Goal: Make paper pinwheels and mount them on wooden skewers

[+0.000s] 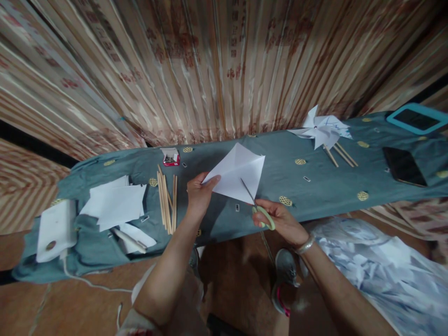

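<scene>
My left hand [199,193] pinches the left corner of a square sheet of white paper [235,169], which is held above the cloth with creases across it. In my right hand [276,218] is a pair of scissors [263,216] with pale green handles. Its blades lie at the paper's lower corner and point up toward the middle of the sheet. Part of the blades may be behind or along the paper; I cannot tell how far any cut runs. A bracelet sits on my right wrist.
Wooden sticks [168,200], a red box [171,157] of small metal pieces and stacked white paper [121,205] lie left, beside a white device [56,231] with a cable. Paper pinwheels [324,130], a dark phone [404,165] and a blue-framed tablet [418,117] lie right. A plastic bag [388,270] holds paper pieces.
</scene>
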The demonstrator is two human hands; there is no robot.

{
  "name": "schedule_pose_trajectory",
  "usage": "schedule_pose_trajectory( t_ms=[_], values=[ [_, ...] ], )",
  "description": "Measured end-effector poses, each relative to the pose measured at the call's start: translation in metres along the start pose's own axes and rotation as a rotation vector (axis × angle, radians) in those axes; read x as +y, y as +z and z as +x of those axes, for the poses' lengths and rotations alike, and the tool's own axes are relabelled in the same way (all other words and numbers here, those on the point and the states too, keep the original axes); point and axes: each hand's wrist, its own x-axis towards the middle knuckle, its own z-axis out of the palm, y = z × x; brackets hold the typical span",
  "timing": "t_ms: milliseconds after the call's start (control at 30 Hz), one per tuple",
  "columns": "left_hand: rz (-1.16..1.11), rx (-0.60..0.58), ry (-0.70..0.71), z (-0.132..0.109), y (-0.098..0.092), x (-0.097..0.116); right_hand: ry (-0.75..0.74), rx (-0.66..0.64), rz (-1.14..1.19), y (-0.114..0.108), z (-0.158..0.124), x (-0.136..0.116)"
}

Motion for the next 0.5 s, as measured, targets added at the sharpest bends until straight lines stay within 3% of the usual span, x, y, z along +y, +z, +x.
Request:
schedule_pose_trajectory(
  t_ms=[500],
  values=[
    [-0.039, -0.023, -0.027, -0.0052, 0.005, 0.0034, -0.026, -0.047, -0.062, 0.0013, -0.0023, -0.0076]
  ],
)
